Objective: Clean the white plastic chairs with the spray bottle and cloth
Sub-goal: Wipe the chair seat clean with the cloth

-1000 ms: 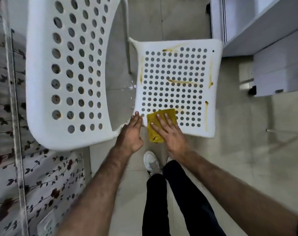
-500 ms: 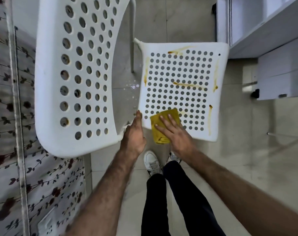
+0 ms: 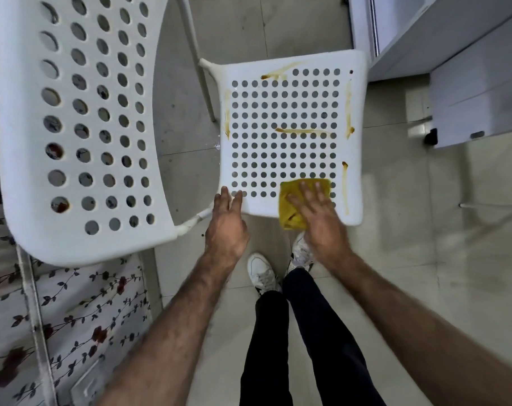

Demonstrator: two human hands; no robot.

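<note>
Your right hand (image 3: 319, 218) lies flat with straight, spread fingers on the yellow cloth (image 3: 292, 206), and it presses the cloth on the near edge of the white chair seat (image 3: 287, 136). The cloth sticks out beyond your fingertips and hangs a little over the seat's edge. Your left hand (image 3: 227, 227) rests with straight fingers, close together, on the near left corner of the seat, just beside the cloth but apart from it. Brown streaks (image 3: 303, 131) (several, mostly along the borders) remain on the seat. The chair backrest (image 3: 73, 127) stands at your left.
</note>
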